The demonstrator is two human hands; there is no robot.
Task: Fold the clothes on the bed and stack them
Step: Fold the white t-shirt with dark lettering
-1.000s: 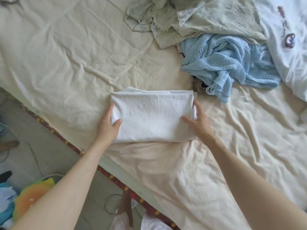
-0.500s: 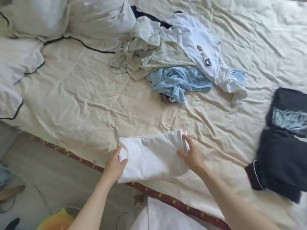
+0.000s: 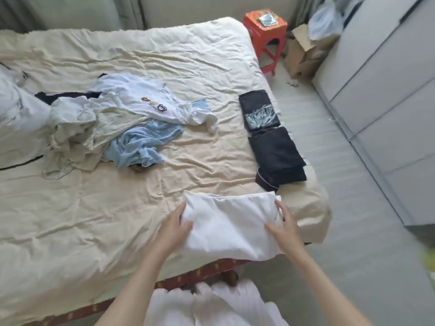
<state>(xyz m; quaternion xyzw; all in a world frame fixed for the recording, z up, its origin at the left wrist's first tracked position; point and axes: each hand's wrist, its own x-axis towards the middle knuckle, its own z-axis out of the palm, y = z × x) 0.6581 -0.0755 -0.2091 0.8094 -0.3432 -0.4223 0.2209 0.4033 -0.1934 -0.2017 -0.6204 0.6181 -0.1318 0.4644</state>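
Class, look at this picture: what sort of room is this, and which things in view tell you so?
Most likely a home bedroom. A large bed with a rumpled cream sheet fills the view, unfolded clothes lie heaped on it beside folded dark garments, and tall pale wardrobe doors line the right wall.

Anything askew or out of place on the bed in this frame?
Nothing is damaged. The folded white garment, held at each end by the left hand and right hand, overhangs the bed's near edge. The unfolded heap sits mid-bed, apart from the dark folded stacks.
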